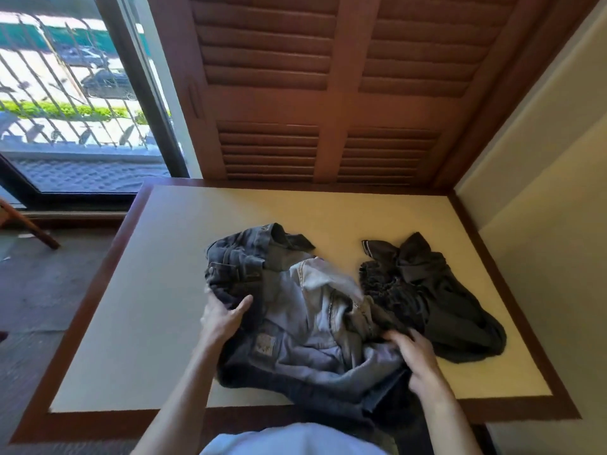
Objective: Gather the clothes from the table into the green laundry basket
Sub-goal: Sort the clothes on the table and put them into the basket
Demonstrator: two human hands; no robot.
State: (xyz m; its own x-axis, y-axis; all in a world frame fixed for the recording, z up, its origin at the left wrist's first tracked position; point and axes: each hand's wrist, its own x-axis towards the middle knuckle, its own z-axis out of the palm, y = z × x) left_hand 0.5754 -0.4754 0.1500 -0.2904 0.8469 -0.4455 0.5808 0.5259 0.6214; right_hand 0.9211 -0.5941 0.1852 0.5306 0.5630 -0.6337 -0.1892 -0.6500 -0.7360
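Observation:
A crumpled heap of blue-grey jeans lies in the middle of the cream-topped table and hangs over its near edge. My left hand grips the heap's left side, thumb on top of the denim. On the right side my right hand presses into the denim, fingers curled into the folds. To the right, a dark black garment lies bunched on the table, touching the jeans. No green laundry basket is in view.
The table has a dark wood border and stands against a brown louvred shutter. A cream wall bounds the right side. A glass door and grey floor are on the left, with a wooden chair leg.

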